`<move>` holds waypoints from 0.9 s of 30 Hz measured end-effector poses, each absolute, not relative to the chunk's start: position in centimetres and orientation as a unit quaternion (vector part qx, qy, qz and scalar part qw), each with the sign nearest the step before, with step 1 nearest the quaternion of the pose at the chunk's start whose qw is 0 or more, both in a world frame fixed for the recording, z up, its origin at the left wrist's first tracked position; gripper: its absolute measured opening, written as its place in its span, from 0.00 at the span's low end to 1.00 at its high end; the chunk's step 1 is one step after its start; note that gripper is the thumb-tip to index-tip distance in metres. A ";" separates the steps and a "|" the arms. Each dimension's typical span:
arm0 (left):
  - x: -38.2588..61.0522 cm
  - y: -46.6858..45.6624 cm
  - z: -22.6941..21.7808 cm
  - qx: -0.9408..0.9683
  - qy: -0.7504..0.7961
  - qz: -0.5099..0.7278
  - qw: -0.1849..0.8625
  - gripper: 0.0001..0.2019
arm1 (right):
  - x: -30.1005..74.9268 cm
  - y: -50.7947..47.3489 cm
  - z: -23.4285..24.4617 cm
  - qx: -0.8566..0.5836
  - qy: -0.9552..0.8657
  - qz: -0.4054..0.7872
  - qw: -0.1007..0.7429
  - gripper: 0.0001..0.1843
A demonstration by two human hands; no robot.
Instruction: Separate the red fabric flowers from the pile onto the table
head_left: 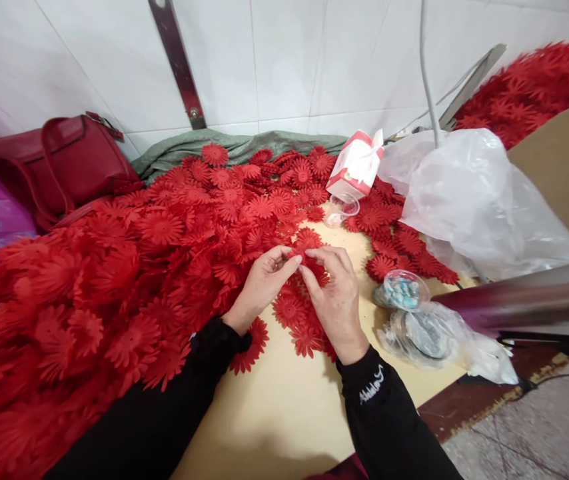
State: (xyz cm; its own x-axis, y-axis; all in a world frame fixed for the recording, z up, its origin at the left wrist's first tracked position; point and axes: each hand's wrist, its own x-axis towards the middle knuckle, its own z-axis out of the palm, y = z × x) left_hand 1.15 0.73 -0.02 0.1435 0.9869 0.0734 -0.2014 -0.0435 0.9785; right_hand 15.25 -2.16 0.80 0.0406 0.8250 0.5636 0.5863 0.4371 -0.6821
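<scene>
My left hand [266,281] and my right hand [335,293] meet over the middle of the table, fingertips pinched close together. Between them is a red artificial flower [308,241], its petals fanned out behind the fingers. Both hands are closed on it; its centre is partly hidden by my fingers. Under and beside my right hand lie several flat red flower pieces [289,309]. One more red flower piece [254,347] lies near my left wrist. A large heap of red flowers [159,230] spreads to the left of my left hand.
A tissue box [357,163] and a clear plastic cup [342,210] stand behind the hands. On the right are a tub of blue-and-white pieces [402,291], a bagged container [427,333] and a white plastic bag [474,200]. A red handbag [74,167] sits back left.
</scene>
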 end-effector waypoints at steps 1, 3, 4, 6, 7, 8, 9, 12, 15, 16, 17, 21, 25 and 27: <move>1.1 0.8 -0.1 0.499 0.393 0.525 0.567 0.13 | 15.2 -2.2 0.9 -0.518 -0.681 0.119 0.503 0.09; 1.0 0.8 -0.3 0.498 0.391 0.530 0.564 0.14 | 15.2 -2.2 1.0 -0.518 -0.678 0.123 0.508 0.08; 0.9 0.8 -0.4 0.496 0.391 0.533 0.563 0.15 | 15.2 -2.2 1.1 -0.517 -0.675 0.128 0.511 0.09; 0.9 0.9 -0.4 0.493 0.391 0.536 0.563 0.16 | 15.2 -2.3 1.3 -0.514 -0.667 0.149 0.518 0.08; 0.9 0.9 -0.4 0.492 0.391 0.535 0.564 0.17 | 15.3 -2.2 1.3 -0.513 -0.661 0.163 0.523 0.08; 0.9 0.9 -0.4 0.491 0.392 0.533 0.566 0.17 | 15.3 -2.2 1.3 -0.512 -0.653 0.178 0.529 0.07; 0.9 0.9 -0.3 0.493 0.390 0.528 0.570 0.18 | 15.4 -2.2 1.3 -0.512 -0.644 0.192 0.534 0.06; 0.8 0.8 -0.2 0.506 0.379 0.511 0.582 0.16 | 15.7 -1.9 1.1 -0.512 -0.630 0.214 0.544 0.05; 0.8 0.6 -0.2 0.514 0.358 0.494 0.603 0.14 | 16.1 -1.7 1.1 -0.519 -0.623 0.204 0.548 0.06; 0.7 0.6 -0.2 0.512 0.351 0.490 0.612 0.13 | 16.2 -1.7 1.1 -0.524 -0.618 0.200 0.551 0.06; 0.7 0.5 -0.3 0.511 0.348 0.488 0.617 0.13 | 16.2 -1.7 1.2 -0.527 -0.613 0.200 0.554 0.06; 0.8 0.6 -0.4 0.520 0.367 0.500 0.586 0.11 | 16.2 -1.7 1.2 -0.516 -0.616 0.228 0.550 0.07; 0.9 0.6 -0.1 0.542 0.366 0.502 0.566 0.11 | 15.9 -1.6 0.7 -0.513 -0.570 0.290 0.573 0.08; 0.9 0.4 0.1 0.550 0.364 0.498 0.563 0.11 | 15.7 -1.6 0.5 -0.516 -0.525 0.321 0.596 0.09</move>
